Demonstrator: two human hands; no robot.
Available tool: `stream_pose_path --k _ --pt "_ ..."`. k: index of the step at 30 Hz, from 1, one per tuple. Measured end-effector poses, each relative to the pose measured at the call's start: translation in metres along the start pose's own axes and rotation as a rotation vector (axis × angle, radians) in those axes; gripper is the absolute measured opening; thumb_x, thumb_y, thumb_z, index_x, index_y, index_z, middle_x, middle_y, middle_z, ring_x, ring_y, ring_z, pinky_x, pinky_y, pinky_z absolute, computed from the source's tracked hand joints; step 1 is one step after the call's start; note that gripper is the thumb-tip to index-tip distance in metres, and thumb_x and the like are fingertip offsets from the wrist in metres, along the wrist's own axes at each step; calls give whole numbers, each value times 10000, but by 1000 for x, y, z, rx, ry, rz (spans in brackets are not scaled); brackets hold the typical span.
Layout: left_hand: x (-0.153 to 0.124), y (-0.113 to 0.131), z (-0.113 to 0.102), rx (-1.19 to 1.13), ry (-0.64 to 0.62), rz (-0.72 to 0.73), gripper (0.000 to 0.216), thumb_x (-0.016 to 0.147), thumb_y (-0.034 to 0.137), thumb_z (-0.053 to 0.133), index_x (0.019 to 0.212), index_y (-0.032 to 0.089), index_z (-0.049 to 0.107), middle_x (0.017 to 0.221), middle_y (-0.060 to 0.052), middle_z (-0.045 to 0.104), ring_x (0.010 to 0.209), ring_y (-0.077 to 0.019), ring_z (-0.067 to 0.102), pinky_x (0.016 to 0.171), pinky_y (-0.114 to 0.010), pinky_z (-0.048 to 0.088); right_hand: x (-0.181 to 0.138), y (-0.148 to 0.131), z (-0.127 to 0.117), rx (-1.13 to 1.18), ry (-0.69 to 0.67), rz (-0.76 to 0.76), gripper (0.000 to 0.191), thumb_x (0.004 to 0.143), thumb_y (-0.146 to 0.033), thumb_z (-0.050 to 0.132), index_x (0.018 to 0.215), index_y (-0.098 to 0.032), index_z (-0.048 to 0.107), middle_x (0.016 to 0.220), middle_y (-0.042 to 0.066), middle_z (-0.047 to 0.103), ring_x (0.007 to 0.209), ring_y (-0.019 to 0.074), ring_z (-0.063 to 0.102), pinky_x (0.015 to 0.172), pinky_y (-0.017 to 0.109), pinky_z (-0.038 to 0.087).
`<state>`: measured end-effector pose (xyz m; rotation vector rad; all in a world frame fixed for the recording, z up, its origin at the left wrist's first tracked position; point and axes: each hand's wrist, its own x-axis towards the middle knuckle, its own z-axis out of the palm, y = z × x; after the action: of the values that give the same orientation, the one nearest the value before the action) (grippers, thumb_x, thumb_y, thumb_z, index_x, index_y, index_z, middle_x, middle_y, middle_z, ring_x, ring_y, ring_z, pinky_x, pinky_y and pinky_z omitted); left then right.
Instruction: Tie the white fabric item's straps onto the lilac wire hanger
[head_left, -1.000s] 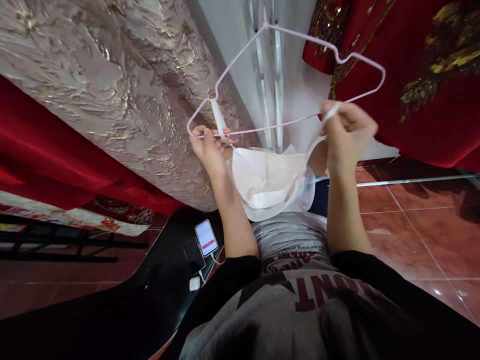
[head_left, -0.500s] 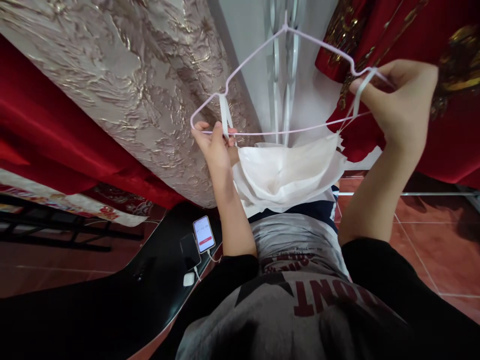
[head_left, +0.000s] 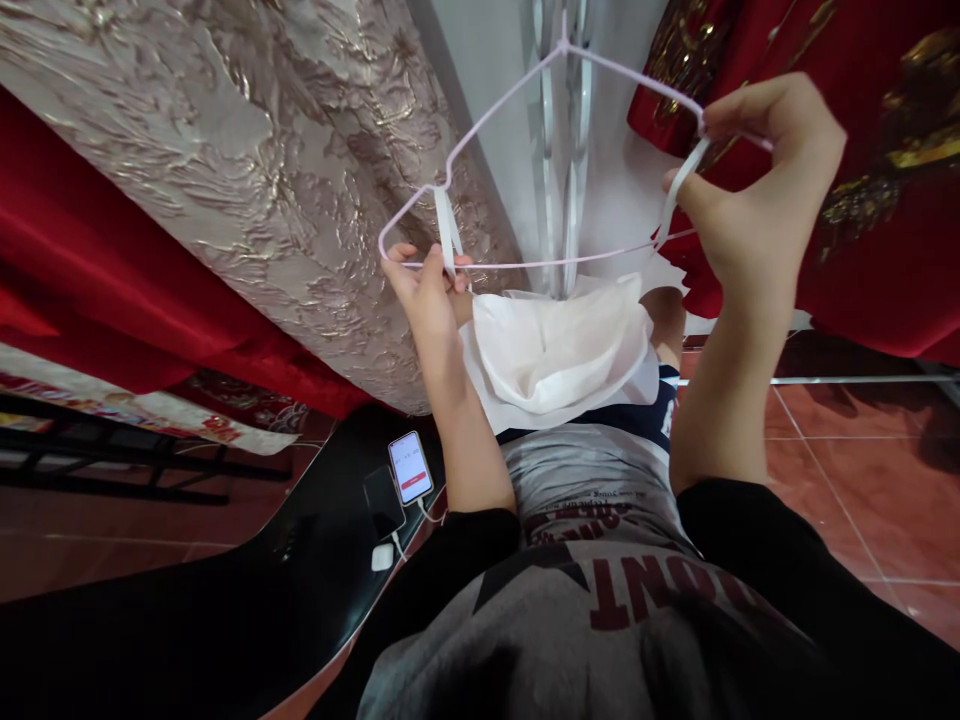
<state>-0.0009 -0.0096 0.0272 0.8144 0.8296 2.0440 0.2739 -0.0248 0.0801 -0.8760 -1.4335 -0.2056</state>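
A pale pink clothes hanger (head_left: 517,92) is held up in front of me. My left hand (head_left: 429,285) is closed round its lower left corner, beside a white strap (head_left: 444,225) looped over the left notch. At the right notch, the fingertips of my right hand (head_left: 765,170) touch the hanger while the thumb presses the other white strap (head_left: 686,180), which passes over the hanger there. Both straps belong to a white sheer garment (head_left: 555,345) that hangs below the bottom bar, over my lap.
Embossed beige fabric (head_left: 300,150) hangs at the left, and red cloth with gold trim (head_left: 900,230) at the right. A black glossy surface (head_left: 225,600) at lower left carries a lit phone (head_left: 410,467), a dark phone (head_left: 384,500) and a white case (head_left: 382,557). Metal poles (head_left: 574,140) stand behind the hanger.
My right hand has shifted left and slightly up along the hanger, bringing the right strap inward to the notch. The garment's right side moved left. My left hand stays nearly still.
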Motion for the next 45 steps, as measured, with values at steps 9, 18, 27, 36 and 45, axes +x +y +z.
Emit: stream_pose_path --k 9,18,27,36,45 --pt "1 -9 -15 172 -132 3 318 993 326 776 1045 284 466 868 6 731 795 -182 709 724 -298 521 -73 -19 31 181 -377 194 209 883 -236 734 1087 -271 765 1069 19 712 653 103 518 671 322 523" --pt "-15 20 -55 514 -656 -136 299 947 497 798 1053 218 775 1050 -99 798 942 -218 742 850 -309 610 -80 -9 34 169 -413 242 231 925 -336 753 1150 -286 731 1149 34 667 588 68 393 614 325 514" --pt "-3 56 -1 86 -506 -27 260 1033 494 645 1122 284 770 1335 -72 703 689 -148 571 477 -285 361 -77 -8 26 207 -469 282 233 949 -392 742 1167 -310 732 1169 29 662 634 89 428 693 359 572" --pt "3 26 -22 112 24 25 144 1085 220 569 1078 232 713 1242 -48 780 603 -90 524 475 -261 298 -79 -17 34 264 -513 314 282 919 -375 744 1200 -346 744 1168 22 679 724 131 541 710 339 580" --pt "-20 9 5 18 -174 -58 323 1178 216 494 903 187 660 826 -22 685 470 -90 252 457 -322 158 -82 10 33 215 72 369 307 1004 -495 608 1255 -320 611 966 38 699 722 164 570 678 347 501"
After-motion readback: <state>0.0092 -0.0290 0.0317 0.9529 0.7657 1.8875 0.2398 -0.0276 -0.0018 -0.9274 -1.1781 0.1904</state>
